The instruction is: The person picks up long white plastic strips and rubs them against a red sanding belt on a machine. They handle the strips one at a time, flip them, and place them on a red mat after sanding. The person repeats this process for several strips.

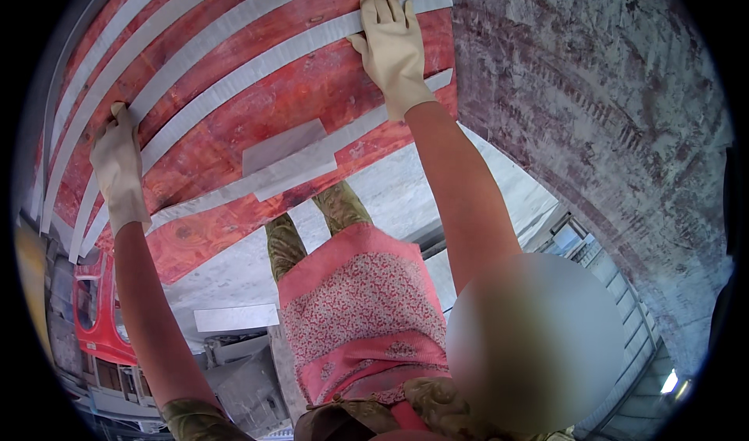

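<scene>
Both my hands wear cream rubber gloves and rest on a large curved red panel [265, 105] crossed by several long pale grey strips. My right hand [392, 55] lies flat over the upper right part of one pale strip [304, 41], fingers stretched upward and thumb apart. Over at the left, my left hand [118, 168] touches the panel across another pale strip [183, 62]; its fingers point up, partly foreshortened. Between the hands and lower down, a rectangular pale patch [285, 146] overlaps the lowest strip [367, 129].
A big grey, scuffed curved wall [577, 74] rises on the right, meeting the red panel's right edge. Below the panel are a pale floor [382, 191], a white rectangular piece [236, 318], a grey plastic-covered object [250, 390] and a red frame [101, 316] at lower left.
</scene>
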A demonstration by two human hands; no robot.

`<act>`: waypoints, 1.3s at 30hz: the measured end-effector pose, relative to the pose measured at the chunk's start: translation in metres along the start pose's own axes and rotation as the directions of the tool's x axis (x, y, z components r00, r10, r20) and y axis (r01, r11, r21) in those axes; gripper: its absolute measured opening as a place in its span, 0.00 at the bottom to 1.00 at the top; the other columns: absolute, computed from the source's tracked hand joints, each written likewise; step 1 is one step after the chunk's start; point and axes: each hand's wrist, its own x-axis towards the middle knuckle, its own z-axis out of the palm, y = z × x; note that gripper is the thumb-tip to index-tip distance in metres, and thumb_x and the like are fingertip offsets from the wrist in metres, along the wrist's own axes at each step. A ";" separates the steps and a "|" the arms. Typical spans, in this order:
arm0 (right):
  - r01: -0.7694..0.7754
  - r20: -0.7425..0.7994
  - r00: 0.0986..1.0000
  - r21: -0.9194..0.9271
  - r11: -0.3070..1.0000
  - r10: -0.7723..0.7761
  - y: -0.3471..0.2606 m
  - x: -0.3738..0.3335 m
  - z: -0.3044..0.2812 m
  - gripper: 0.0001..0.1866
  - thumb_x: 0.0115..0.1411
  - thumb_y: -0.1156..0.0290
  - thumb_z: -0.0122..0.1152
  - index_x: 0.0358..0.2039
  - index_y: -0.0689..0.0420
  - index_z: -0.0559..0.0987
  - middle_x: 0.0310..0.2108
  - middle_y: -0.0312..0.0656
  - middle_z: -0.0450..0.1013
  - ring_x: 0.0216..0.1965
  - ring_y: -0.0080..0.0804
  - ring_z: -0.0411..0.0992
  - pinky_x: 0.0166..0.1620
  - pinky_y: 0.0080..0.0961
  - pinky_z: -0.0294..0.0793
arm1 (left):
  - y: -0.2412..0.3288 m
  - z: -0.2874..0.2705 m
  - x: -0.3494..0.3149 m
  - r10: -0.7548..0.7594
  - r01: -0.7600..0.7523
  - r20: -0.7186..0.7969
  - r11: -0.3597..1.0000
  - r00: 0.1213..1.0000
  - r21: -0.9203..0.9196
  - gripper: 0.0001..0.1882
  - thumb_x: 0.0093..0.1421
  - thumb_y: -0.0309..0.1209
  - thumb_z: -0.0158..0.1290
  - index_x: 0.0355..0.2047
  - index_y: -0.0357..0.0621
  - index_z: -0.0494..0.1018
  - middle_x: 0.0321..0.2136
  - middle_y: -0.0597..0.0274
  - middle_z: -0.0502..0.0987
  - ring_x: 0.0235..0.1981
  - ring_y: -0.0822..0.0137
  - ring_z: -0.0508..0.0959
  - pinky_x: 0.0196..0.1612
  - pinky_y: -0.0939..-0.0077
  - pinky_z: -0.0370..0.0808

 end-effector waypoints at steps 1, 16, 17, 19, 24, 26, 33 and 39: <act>-0.006 -0.024 1.000 -0.004 1.000 0.006 -0.001 -0.001 0.001 0.38 0.64 0.57 0.62 0.69 0.58 0.60 0.68 0.47 0.62 0.71 0.47 0.57 0.72 0.45 0.55 | 0.013 -0.009 -0.004 -0.098 0.100 0.025 0.989 0.995 -0.111 0.18 0.72 0.41 0.45 0.57 0.48 0.69 0.49 0.50 0.78 0.50 0.48 0.77 0.53 0.58 0.73; 0.299 0.149 0.936 0.143 0.943 -0.319 -0.003 -0.110 -0.058 0.27 0.64 0.64 0.59 0.63 0.54 0.72 0.62 0.45 0.72 0.65 0.40 0.67 0.72 0.45 0.57 | 0.011 0.010 -0.110 0.655 -0.674 -0.161 0.714 0.739 -0.189 0.26 0.63 0.31 0.58 0.62 0.41 0.70 0.53 0.41 0.77 0.54 0.44 0.78 0.59 0.54 0.74; 0.329 0.127 0.933 0.068 0.942 -0.336 -0.004 -0.118 -0.054 0.25 0.64 0.65 0.59 0.62 0.54 0.74 0.59 0.45 0.75 0.64 0.39 0.69 0.72 0.44 0.57 | 0.017 0.015 -0.119 0.697 -0.712 -0.145 0.683 0.702 -0.164 0.27 0.63 0.32 0.58 0.62 0.41 0.70 0.52 0.41 0.78 0.54 0.44 0.77 0.60 0.54 0.73; 0.357 0.198 0.919 -0.043 0.933 -0.342 -0.002 -0.119 -0.048 0.20 0.64 0.67 0.57 0.56 0.52 0.78 0.52 0.43 0.79 0.60 0.37 0.73 0.72 0.44 0.57 | 0.020 0.028 -0.134 0.724 -0.722 -0.038 0.682 0.689 -0.116 0.26 0.63 0.33 0.59 0.60 0.40 0.71 0.48 0.42 0.79 0.52 0.44 0.78 0.58 0.54 0.74; 0.374 0.530 0.814 -0.162 0.913 -0.239 -0.004 -0.090 -0.061 0.08 0.58 0.60 0.67 0.35 0.48 0.84 0.35 0.34 0.82 0.47 0.32 0.79 0.73 0.42 0.54 | 0.021 0.030 -0.147 0.603 -0.614 0.365 0.783 0.709 -0.099 0.13 0.62 0.35 0.59 0.42 0.38 0.78 0.30 0.46 0.80 0.38 0.46 0.81 0.45 0.53 0.77; 0.344 0.448 0.855 -0.113 0.932 -0.261 -0.002 -0.089 -0.093 0.06 0.57 0.66 0.66 0.36 0.48 0.84 0.36 0.36 0.82 0.45 0.34 0.79 0.72 0.41 0.57 | 0.006 0.011 -0.174 0.599 -0.564 0.195 0.799 0.776 -0.210 0.10 0.63 0.36 0.59 0.35 0.40 0.77 0.28 0.47 0.78 0.32 0.46 0.79 0.37 0.52 0.74; 0.221 -0.175 0.958 -0.051 0.974 -0.226 -0.003 -0.004 -0.132 0.13 0.56 0.71 0.62 0.43 0.53 0.81 0.40 0.39 0.81 0.51 0.35 0.77 0.71 0.42 0.60 | 0.020 -0.101 -0.161 0.552 -0.577 -0.202 0.812 0.809 -0.088 0.05 0.65 0.30 0.59 0.38 0.43 0.77 0.28 0.48 0.76 0.30 0.44 0.78 0.31 0.51 0.72; 0.191 -0.121 0.974 -0.028 0.981 -0.193 -0.012 0.065 -0.117 0.15 0.60 0.65 0.55 0.44 0.56 0.82 0.46 0.46 0.80 0.54 0.39 0.76 0.66 0.41 0.64 | 0.018 -0.093 -0.072 0.639 -0.632 -0.302 0.763 0.708 0.133 0.04 0.64 0.27 0.59 0.39 0.44 0.77 0.27 0.51 0.75 0.28 0.45 0.76 0.31 0.50 0.72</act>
